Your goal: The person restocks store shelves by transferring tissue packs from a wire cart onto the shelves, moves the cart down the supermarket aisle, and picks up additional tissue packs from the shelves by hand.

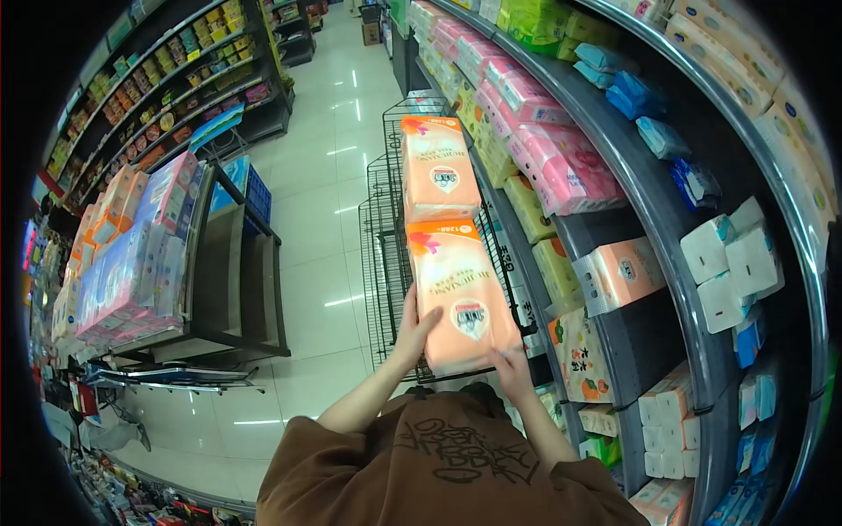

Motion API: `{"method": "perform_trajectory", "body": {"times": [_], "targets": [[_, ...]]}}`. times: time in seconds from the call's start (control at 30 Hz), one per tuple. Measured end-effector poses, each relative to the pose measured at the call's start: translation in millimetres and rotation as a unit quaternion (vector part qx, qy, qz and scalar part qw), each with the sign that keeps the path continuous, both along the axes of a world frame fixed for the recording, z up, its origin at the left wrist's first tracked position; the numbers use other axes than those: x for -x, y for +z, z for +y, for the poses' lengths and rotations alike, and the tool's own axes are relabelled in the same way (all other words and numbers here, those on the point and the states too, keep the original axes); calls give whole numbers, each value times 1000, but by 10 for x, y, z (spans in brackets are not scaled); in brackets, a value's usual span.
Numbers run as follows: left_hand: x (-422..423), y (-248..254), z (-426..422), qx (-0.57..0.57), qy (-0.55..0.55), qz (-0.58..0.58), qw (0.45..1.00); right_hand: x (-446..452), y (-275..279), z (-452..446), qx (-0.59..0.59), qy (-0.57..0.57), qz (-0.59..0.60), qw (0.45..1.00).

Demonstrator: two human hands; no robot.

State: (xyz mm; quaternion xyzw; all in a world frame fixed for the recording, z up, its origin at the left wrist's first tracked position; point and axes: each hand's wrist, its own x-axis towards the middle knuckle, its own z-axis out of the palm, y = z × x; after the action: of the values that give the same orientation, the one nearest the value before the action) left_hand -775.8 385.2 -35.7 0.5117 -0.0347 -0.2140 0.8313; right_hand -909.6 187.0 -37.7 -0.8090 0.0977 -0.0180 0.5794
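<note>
Between my hands is a peach-orange pack of tissues (463, 294), with a white label and printed lettering on its upper side. My left hand (416, 329) grips its left edge, thumb on top. At the near right corner my right hand (510, 366) pinches the wrapper. Just beyond it lies a matching tissue pack (440, 167). Both packs are over a black wire basket cart (375, 228); whether the held one rests on the cart is hidden from this angle.
A dark shelf unit (588, 105) on my right carries pink tissue packs (570, 162), blue wipes packs (636, 96) and one more peach pack (618, 272). To the left, a display table (254, 263) holds stacked packs beside the tiled aisle (329, 184).
</note>
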Motion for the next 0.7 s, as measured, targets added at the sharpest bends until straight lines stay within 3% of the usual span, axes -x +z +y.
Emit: {"method": "perform_trajectory", "body": {"times": [0.03,0.17,0.2,0.3,0.37,0.4,0.43,0.47,0.53,0.6,0.7], "targets": [[-122,-91,-14,-5,-6,22,1000,-179,-7,56,-52,-14,-15,998],[-388,-592,-81,-98,28,-118,988,-573,151,220,-164,-71,-40,983],[-357,-549,-78,-88,20,-104,990,-650,-94,136,-203,-46,19,978],[-236,-752,-74,-271,49,-209,938,-662,-44,62,-330,-30,267,905],[-83,-724,-109,-363,22,-286,886,-601,-100,54,-214,49,308,926],[-14,-657,-130,-404,20,-327,854,-554,-10,21,-208,50,289,933],[48,-560,-120,-378,-9,-310,872,-472,170,35,-202,56,271,940],[73,-502,-138,-353,-29,-293,888,-401,402,-24,-278,41,248,927],[129,-573,-155,-365,-33,-302,880,-312,733,-516,-374,-122,124,911],[170,-629,-125,-373,-28,-301,877,-296,577,-997,-267,-313,-3,912],[155,-636,-148,-367,-21,-309,877,-207,52,-2050,19,-493,-35,869]]}}
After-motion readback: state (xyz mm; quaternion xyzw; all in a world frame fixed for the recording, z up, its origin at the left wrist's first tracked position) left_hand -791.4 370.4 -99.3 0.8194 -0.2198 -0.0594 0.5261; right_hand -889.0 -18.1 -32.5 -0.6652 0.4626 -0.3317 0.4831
